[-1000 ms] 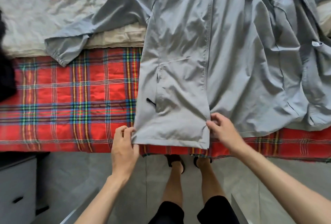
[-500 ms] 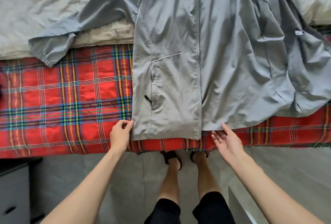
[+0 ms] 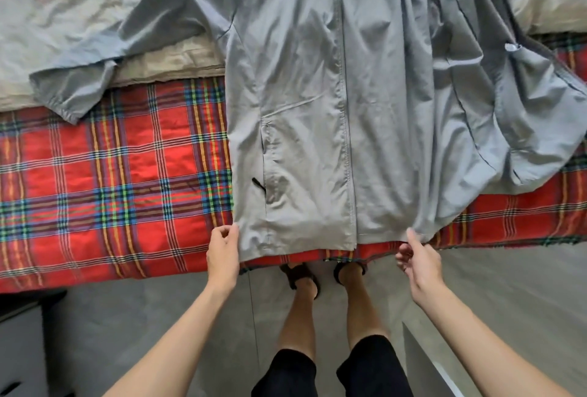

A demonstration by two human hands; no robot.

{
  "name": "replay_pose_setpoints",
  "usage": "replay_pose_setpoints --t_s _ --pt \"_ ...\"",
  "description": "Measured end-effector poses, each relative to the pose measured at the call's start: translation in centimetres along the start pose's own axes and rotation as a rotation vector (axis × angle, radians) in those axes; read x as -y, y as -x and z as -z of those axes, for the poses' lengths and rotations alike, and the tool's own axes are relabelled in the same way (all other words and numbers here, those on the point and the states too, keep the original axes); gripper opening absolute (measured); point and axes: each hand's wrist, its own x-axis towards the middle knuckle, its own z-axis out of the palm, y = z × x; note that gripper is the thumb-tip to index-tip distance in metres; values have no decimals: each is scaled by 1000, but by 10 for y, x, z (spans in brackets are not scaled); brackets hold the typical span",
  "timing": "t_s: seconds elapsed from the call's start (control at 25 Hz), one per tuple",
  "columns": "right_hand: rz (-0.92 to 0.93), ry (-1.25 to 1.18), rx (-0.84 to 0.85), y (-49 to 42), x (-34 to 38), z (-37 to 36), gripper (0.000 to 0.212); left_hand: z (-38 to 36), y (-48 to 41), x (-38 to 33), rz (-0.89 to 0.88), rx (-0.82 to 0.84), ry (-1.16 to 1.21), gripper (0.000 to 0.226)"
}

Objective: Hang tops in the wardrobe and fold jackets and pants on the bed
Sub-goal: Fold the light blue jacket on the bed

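Jacket (image 3: 317, 104) on blanket (image 3: 111, 174)

We saw bright, even, soft daylight, faint shadows, wide-angle bending at the edges, and slight overall softness.

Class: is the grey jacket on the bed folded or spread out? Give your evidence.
Spread out, front up: the grey jacket lies flat on the plaid blanket, one sleeve stretched sideways, its other side rumpled.

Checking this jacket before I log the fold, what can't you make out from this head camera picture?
Collar of the jacket: cut off by the head view's top edge.
Second sleeve: lost in the bunched fabric, head view.
White tag: too small to read.
Left hand: curled at the hem corner; pinch unclear.
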Motion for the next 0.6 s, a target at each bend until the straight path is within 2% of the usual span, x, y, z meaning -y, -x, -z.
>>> replay_pose_setpoints --t_s 0.08,0.12,0.2,0.28,0.36,0.44,0.52,0.6 --pt "-65 120 79 8 -3 -4 25 5 -11 12 33 111 83 34" --pt "-30 251 111 15 -5 -6 28 9 -15 18 71 170 148 41" --pt "229 600 140 31 -7 -13 40 15 -17 26 175 239 277 46" --pt "521 774 140 46 1 -30 33 18 -17 26 200 292 296 39" --pt "616 794 210 49 9 -54 19 18 -15 22 180 329 269 32" --pt "576 814 274 46 16 -73 23 17 -13 20 169 327 264 26" --pt "596 737 218 40 20 -76 28 14 -11 16 159 307 261 19" --pt "633 664 136 34 20 -70 23 9 -9 15 142 275 251 12"
